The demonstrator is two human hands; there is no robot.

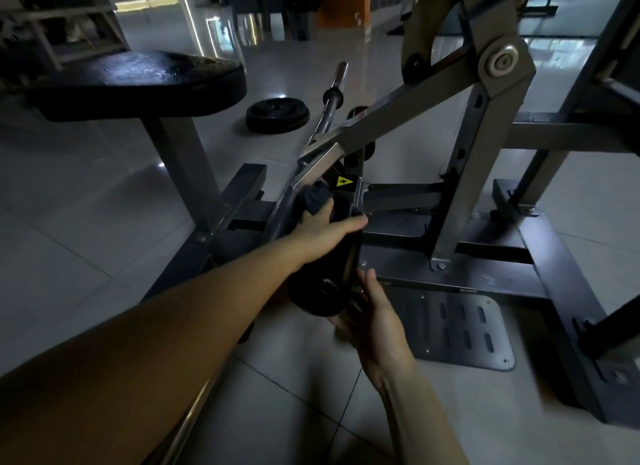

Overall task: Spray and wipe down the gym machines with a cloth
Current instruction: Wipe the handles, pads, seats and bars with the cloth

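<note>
A grey steel gym machine [398, 118] stands on a dark base frame [540, 256]. Low on it sits a black padded roller [322, 277] beside a grey arm with a yellow warning sticker [343, 181]. My left hand [325, 227] presses a dark blue-grey cloth [313, 196] against the top of the roller and the arm, fingers wrapped round the cloth. My right hand [374, 320] cups the roller's lower end from below. No spray bottle shows.
A black round seat pad [138, 83] on a grey post stands at the left. A black weight plate [277, 114] and a curved barbell [334, 93] lie on the shiny tiled floor behind. A perforated foot plate [464, 329] sits at the right.
</note>
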